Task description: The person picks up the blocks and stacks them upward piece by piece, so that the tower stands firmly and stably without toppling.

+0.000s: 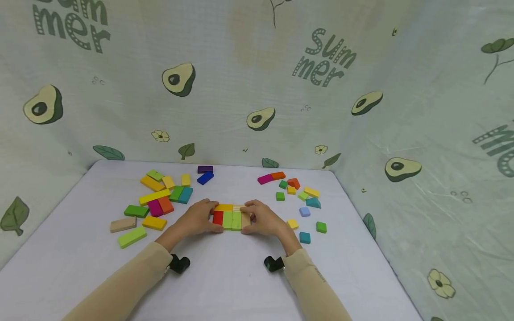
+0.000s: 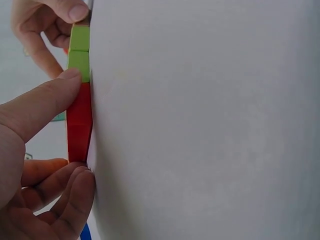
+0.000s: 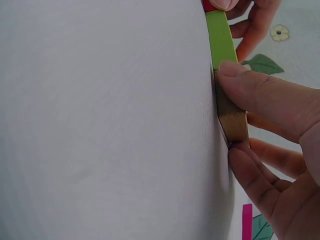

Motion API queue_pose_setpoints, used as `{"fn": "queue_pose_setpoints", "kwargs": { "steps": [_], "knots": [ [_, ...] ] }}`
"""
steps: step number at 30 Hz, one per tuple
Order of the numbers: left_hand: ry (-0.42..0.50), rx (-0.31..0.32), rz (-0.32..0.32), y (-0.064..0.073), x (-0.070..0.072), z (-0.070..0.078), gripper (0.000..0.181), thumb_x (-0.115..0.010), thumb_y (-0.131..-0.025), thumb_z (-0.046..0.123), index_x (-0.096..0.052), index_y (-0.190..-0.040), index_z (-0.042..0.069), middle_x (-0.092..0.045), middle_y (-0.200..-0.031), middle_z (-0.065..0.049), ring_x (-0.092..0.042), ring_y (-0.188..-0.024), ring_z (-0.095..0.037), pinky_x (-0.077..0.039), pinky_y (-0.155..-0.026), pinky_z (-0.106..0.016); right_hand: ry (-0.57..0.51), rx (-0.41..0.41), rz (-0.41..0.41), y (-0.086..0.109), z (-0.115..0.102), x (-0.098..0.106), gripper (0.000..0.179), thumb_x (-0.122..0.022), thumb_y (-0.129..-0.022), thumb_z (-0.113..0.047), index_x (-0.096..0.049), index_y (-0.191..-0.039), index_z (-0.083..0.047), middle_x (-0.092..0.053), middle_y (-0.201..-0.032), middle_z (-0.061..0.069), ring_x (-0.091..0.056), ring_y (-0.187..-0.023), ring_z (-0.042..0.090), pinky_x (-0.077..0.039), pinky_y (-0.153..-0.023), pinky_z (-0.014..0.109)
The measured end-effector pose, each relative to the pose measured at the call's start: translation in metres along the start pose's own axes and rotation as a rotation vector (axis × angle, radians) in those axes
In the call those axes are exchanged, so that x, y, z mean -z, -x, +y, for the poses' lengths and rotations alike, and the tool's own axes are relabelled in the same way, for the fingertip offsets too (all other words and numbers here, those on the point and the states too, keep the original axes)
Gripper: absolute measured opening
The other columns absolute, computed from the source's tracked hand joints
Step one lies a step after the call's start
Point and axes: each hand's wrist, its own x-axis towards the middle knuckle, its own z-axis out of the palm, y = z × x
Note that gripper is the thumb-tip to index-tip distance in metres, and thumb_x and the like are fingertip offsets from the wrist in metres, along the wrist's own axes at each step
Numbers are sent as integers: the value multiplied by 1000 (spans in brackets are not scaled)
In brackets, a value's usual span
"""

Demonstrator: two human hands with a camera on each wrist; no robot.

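In the head view, a flat cluster of blocks lies on the table between both hands. It has a red block (image 1: 217, 217), two light green blocks (image 1: 232, 220) side by side and a plain wooden block (image 1: 246, 220), with a yellow block (image 1: 223, 207) and a pale wooden piece (image 1: 237, 207) along the far edge. My left hand (image 1: 196, 219) holds the red end, its thumb near the seam with the green block (image 2: 79, 61). The wooden end is held by my right hand (image 1: 265, 218), its thumb on the front of the wooden block (image 3: 233, 126). Fingers partly hide the cluster's ends.
Loose blocks lie on the left, among them a green block (image 1: 136, 211) and a light green one (image 1: 132, 237). Smaller pieces, such as a teal cube (image 1: 304, 237), are scattered right. A blue block (image 1: 205, 178) lies farther back, before the patterned cloth wall (image 1: 225, 53).
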Motion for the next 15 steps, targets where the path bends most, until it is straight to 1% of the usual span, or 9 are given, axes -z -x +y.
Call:
{"fn": "queue_pose_setpoints", "kwargs": {
  "steps": [4, 8, 11, 15],
  "knots": [
    [-5, -2, 1, -1, 0, 1, 90, -93, -81, 41, -54, -154, 5, -65, -132, -15, -60, -119, -30, -54, -107, -54, -8, -3, 3, 1, 1, 1, 68, -88, -90, -34, -61, -151, -18, -49, -158, 7, -57, -109, 17, -54, -96, 31],
    [-3, -18, -7, 0, 2, -3, 93, -93, -81, 44, -52, -156, 7, -65, -121, -9, -60, -108, -24, -58, -100, -49, -15, -5, 3, 2, 0, 2, 69, -88, -90, -34, -61, -151, -18, -49, -158, 8, -57, -109, 17, -54, -97, 33],
    [-2, -43, -6, 4, 9, -11, 92, -93, -80, 45, -53, -156, 12, -65, -118, -7, -59, -103, -22, -60, -93, -45, -24, -6, 1, 2, 0, 2, 69, -88, -90, -33, -61, -152, -18, -49, -158, 8, -57, -110, 18, -55, -97, 33],
    [-22, -84, 15, 16, 26, -32, 80, -92, -82, 43, -60, -150, 17, -66, -124, -8, -62, -109, -25, -61, -89, -45, -28, -6, -2, 1, 0, 0, 69, -88, -90, -33, -61, -152, -18, -48, -158, 8, -57, -110, 17, -55, -96, 32]
  ]
}}
